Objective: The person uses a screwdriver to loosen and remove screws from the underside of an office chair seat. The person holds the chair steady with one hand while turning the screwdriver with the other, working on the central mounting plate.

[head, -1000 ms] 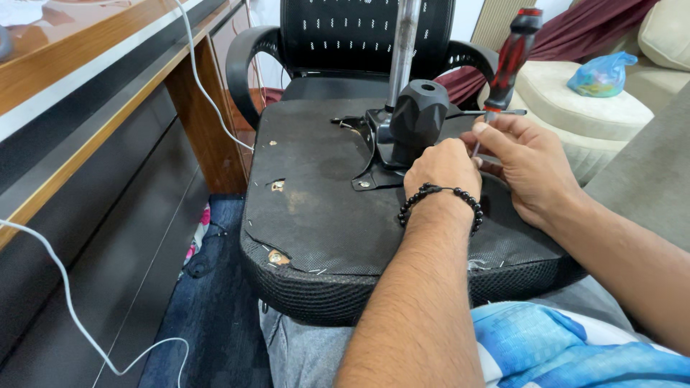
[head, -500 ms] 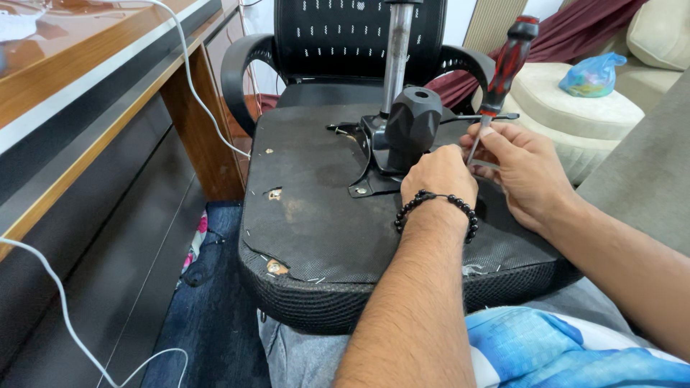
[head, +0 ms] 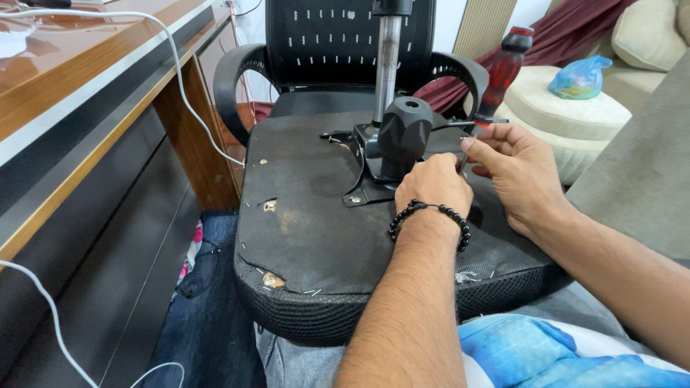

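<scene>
An upturned black chair seat [head: 316, 244] lies across my lap, its fabric torn in places. At its middle sits a black metal mechanism plate [head: 363, 190] with a bulky black knob [head: 404, 136] and a chrome gas cylinder [head: 388, 65] rising from it. My left hand [head: 433, 188], wearing a black bead bracelet, rests with curled fingers on the plate just right of the knob; what lies under it is hidden. My right hand [head: 514, 172] pinches the thin shaft of a screwdriver with a red and black handle [head: 507, 65], tip down beside my left hand.
A wooden desk [head: 86, 100] with dark drawer fronts runs along the left, white cables hanging over it. Another black mesh office chair [head: 323, 43] stands behind the seat. A cream ottoman [head: 568, 115] with a blue plastic bag [head: 578, 75] is at the right.
Both hands stay at the mechanism. My head has moved a little, so the seat and hands sit slightly lower in view.
</scene>
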